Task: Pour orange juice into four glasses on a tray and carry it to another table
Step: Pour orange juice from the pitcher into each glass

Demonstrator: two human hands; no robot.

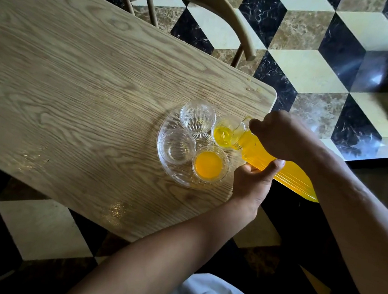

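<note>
Table (81, 85): pale wood grain, rounded corner at the right; a few droplets lie near that corner's far edge; glints of wetness mark the near edge
Tray (167, 121): round clear glass, ribbed; sits close to the table's right corner, just inside the near edge
Glasses: four on the tray, packed close together; far glass (197, 116) empty; left glass (177, 146) empty; near glass (210, 163) holds orange juice to a good depth; right glass (226, 132) has a shallow pool of yellow juice at its bottom
Pitcher (277, 170): clear ribbed glass, full of orange juice; tipped steeply, mouth down over the right glass, body reaching back past the table's right edge; its lip is at that glass's rim, whether touching I cannot tell
Right hand (280, 135): curled tight over the pitcher's upper part near the mouth; knuckles up
Left hand (254, 182): wrapped under the pitcher's body, thumb across its side; propping it from below, beside the tray's near right rim
Chair (195, 11): curved wooden back, at the table's far edge
Floor (313, 63): cube pattern tiles in black, cream and brown
</note>
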